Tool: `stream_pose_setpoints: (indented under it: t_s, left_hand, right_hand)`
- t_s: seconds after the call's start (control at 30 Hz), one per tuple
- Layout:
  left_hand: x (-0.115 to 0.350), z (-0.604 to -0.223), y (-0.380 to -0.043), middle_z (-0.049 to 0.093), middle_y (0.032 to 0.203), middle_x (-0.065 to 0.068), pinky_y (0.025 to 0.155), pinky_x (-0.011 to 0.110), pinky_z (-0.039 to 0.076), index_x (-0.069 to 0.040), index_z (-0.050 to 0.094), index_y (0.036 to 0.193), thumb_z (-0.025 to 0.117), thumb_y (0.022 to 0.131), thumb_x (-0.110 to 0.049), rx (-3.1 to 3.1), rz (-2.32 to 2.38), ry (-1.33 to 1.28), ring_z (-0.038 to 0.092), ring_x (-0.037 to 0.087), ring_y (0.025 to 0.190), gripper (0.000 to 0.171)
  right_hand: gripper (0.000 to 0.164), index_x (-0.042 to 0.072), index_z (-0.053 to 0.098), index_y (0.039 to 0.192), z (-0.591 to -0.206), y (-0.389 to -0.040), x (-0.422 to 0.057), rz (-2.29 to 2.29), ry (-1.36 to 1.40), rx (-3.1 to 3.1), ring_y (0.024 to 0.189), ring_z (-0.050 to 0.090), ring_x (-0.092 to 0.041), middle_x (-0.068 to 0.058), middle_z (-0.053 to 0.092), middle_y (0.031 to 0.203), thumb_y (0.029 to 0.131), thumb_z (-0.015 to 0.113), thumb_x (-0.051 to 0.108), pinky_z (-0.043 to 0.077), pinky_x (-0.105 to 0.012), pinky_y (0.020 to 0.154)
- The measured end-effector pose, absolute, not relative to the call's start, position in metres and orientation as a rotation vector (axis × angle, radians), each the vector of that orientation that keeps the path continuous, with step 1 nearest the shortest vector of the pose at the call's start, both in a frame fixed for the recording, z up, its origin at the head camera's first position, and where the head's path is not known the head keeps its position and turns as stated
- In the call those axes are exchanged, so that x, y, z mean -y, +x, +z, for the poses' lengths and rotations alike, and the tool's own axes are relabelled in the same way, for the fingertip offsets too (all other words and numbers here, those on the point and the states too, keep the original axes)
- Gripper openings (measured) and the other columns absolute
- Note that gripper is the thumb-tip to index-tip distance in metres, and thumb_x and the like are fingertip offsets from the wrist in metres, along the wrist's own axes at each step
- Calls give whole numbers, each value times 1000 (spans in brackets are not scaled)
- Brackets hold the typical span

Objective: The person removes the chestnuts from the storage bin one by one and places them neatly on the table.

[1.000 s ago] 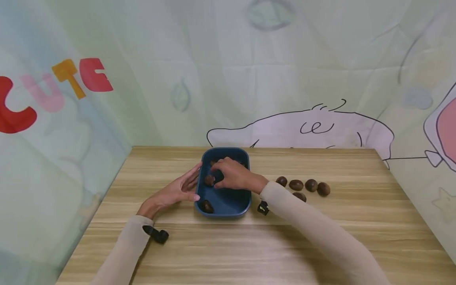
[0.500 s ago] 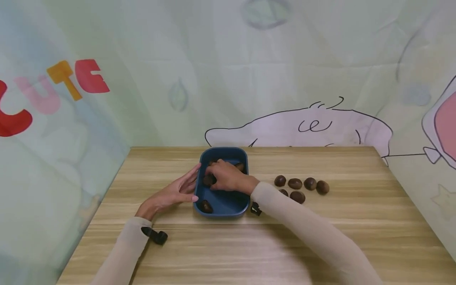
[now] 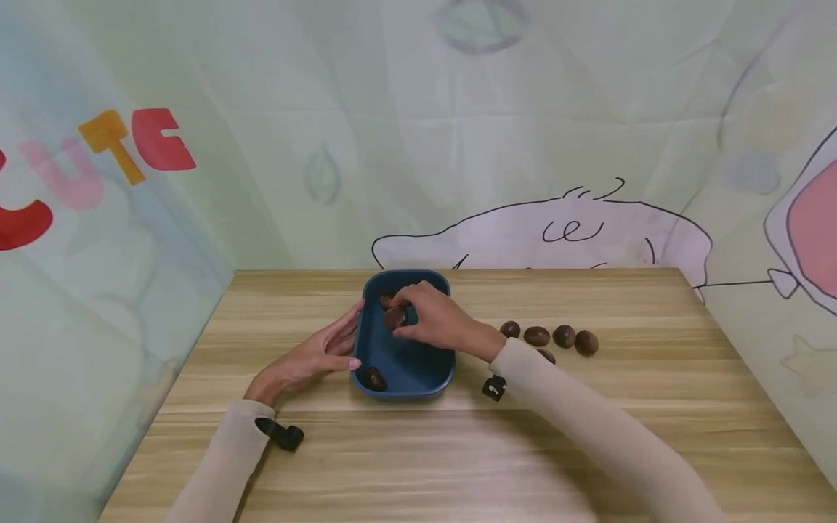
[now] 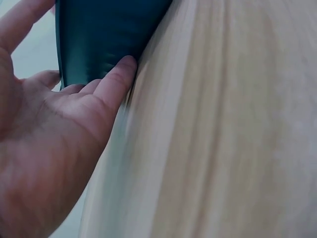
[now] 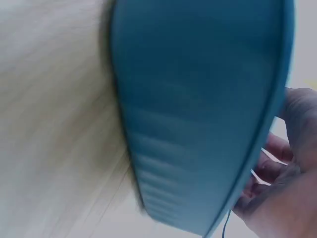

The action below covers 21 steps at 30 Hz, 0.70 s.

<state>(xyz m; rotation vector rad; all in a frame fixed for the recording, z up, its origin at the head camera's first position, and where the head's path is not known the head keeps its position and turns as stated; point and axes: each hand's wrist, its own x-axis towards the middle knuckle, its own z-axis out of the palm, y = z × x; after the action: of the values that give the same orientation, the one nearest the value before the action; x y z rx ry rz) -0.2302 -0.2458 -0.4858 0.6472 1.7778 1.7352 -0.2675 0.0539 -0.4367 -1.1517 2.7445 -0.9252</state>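
A blue rectangular box [image 3: 402, 374] stands on the wooden table in the head view. Above its inside, my right hand [image 3: 439, 317] pinches a brown chestnut [image 3: 394, 317] between thumb and fingers. Another chestnut [image 3: 386, 300] shows behind it in the box, and one more chestnut [image 3: 374, 378] lies in the near left corner. My left hand [image 3: 310, 359] rests against the box's left side, fingers extended and thumb at the rim. In the left wrist view, the left fingers [image 4: 116, 82] touch the box wall. The right hand hides part of the box's inside.
Several loose chestnuts [image 3: 537, 335] lie on the table right of the box, one partly behind the right sleeve [image 3: 575, 407]. A printed curtain [image 3: 418, 145] stands behind the table [image 3: 418, 465]. Small black devices sit at both wrists.
The right hand, first reaching down among the chestnuts in the box, has risen slightly with one chestnut between its fingers. The left hand keeps its place at the box's side.
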Motion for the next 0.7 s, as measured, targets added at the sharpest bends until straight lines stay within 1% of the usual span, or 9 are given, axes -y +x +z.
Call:
stream_pose_setpoints:
  t_s: [0.13, 0.23, 0.33, 0.37, 0.47, 0.53, 0.57, 0.6, 0.7]
  left_hand:
    - [248, -485, -230, -6, 185, 11, 118, 20, 41, -24, -3, 179, 72, 104, -2, -1786, 1736, 652, 6, 43, 168, 108]
    - [248, -484, -230, -6, 185, 10, 118, 21, 41, -24, -3, 179, 72, 104, -1, -1787, 1741, 654, 6, 42, 168, 109]
    - [247, -484, -230, -6, 185, 10, 118, 22, 42, -24, -3, 179, 72, 103, -1, -1779, 1745, 656, 6, 41, 168, 109]
    - [246, -484, -230, -6, 185, 10, 118, 22, 42, -24, -3, 179, 72, 103, 0, -1775, 1747, 659, 6, 41, 168, 109]
    - [247, -485, -230, -7, 185, 10, 118, 22, 42, -24, -4, 179, 72, 103, -1, -1774, 1743, 669, 4, 42, 168, 109]
    - [247, -486, -231, -7, 185, 11, 118, 22, 42, -24, -4, 179, 72, 103, -1, -1780, 1737, 673, 4, 43, 168, 110]
    - [248, -487, -231, -7, 185, 11, 118, 22, 42, -24, -4, 179, 72, 103, -1, -1784, 1735, 671, 5, 43, 168, 110]
    - [248, -487, -231, -7, 185, 12, 117, 22, 42, -24, -4, 179, 72, 104, -1, -1789, 1732, 674, 5, 45, 168, 109]
    - [248, -487, -231, -6, 185, 13, 117, 23, 43, -26, -4, 179, 72, 103, -1, -1791, 1730, 654, 7, 44, 168, 110]
  right_hand:
    - [45, 4, 72, 129, -434, -261, -69, -1026, -1133, -2765, 116, 62, -26, -9, 73, 124, 94, 91, 25, 56, -42, 98]
    - [44, 5, 73, 128, -433, -255, -83, -1116, -1129, -2776, 116, 62, -26, -8, 72, 124, 93, 91, 25, 56, -43, 99]
    - [43, 5, 74, 128, -433, -248, -99, -1237, -1121, -2762, 115, 63, -32, -8, 70, 121, 92, 92, 21, 56, -51, 100]
    - [43, 6, 74, 128, -433, -246, -104, -1261, -1111, -2764, 115, 63, -32, -8, 70, 121, 92, 92, 20, 56, -52, 100]
    - [39, 6, 75, 127, -432, -240, -118, -1347, -1088, -2750, 112, 64, -31, -6, 71, 118, 93, 90, 18, 57, -56, 98]
    - [37, 5, 76, 126, -432, -235, -127, -1383, -1066, -2754, 111, 65, -26, -6, 72, 118, 93, 88, 18, 57, -56, 98]
    - [38, 5, 76, 127, -433, -233, -131, -1396, -1054, -2760, 111, 65, -24, -6, 72, 119, 94, 88, 17, 57, -55, 98]
    - [39, 3, 75, 128, -434, -231, -135, -1419, -1046, -2761, 110, 66, -24, -9, 73, 120, 93, 87, 16, 57, -57, 98]
    - [47, -1, 71, 132, -438, -223, -148, -1434, -989, -2792, 110, 67, -26, -12, 73, 120, 92, 88, 15, 57, -58, 97]
